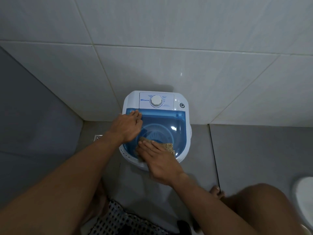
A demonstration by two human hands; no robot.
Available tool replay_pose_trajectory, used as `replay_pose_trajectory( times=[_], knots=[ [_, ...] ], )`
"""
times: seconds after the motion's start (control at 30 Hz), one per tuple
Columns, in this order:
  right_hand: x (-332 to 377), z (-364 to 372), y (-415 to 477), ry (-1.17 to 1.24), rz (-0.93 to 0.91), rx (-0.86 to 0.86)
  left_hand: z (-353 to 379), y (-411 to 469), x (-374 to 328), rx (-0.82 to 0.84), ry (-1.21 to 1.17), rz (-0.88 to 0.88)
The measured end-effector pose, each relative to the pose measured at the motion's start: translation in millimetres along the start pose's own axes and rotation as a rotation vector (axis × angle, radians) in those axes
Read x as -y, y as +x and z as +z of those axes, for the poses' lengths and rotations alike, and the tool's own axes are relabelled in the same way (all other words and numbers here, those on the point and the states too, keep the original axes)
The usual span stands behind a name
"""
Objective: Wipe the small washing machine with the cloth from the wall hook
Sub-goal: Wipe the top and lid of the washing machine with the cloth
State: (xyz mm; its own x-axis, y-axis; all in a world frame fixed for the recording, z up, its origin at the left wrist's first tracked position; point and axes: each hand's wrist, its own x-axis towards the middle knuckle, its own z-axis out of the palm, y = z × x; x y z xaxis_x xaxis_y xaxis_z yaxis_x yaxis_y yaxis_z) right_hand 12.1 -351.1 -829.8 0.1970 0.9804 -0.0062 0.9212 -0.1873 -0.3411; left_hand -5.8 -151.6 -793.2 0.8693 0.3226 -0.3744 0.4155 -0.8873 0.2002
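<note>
Small washing machine [132, 99]: stands on the grey floor [254, 150] against the tiled wall [169, 65], its blue lid [179, 129] closed.
Cloth [169, 147]: brownish, on the lid's front edge under our right hand [158, 160].
Right hand: fingers straight, pressing the cloth flat.
Left hand [127, 128]: fingers relaxed, resting on the lid's back-left corner, apart from the cloth.

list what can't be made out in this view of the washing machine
Head view, print around the dial: too small to read.
Cloth: mostly hidden under the right hand, full shape unclear.
Lid: left part covered by the left hand.
Floor drain: partly hidden by the left forearm.
White fixture: cut off by the right edge.
Wall hook: out of frame.
</note>
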Motion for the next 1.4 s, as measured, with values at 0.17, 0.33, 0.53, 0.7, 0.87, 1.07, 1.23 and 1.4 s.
replay_pose_trajectory(
  times=[0.17, 0.33, 0.53, 0.7, 0.87, 1.07, 1.23, 1.4],
  knots=[
    [-25, -8, -9, -0.008, 0.037, -0.029, 1, 0, 0, 0.005, -0.024, -0.008],
    [-35, -12, -8, 0.087, 0.181, -0.106, 1, 0, -1, -0.005, -0.003, -0.007],
    [-57, -11, -13, 0.006, 0.318, -0.178, -3, -2, -3, 0.004, 0.018, -0.006],
    [-57, -8, -16, 0.079, 0.434, -0.249, -5, -4, -5, -0.004, 0.019, 0.003],
    [-50, -10, -17, 0.188, 0.550, -0.334, -3, -2, -3, 0.005, 0.022, -0.007],
    [-50, -11, -24, 0.122, 0.317, -0.256, -3, -3, -4, 0.005, 0.007, -0.004],
    [-40, -20, -5, 0.194, 0.250, -0.243, -3, -2, -4, -0.005, 0.013, 0.003],
    [-32, -23, 16, 0.018, 0.249, -0.161, -1, -1, -3, -0.007, 0.024, 0.000]
  ],
)
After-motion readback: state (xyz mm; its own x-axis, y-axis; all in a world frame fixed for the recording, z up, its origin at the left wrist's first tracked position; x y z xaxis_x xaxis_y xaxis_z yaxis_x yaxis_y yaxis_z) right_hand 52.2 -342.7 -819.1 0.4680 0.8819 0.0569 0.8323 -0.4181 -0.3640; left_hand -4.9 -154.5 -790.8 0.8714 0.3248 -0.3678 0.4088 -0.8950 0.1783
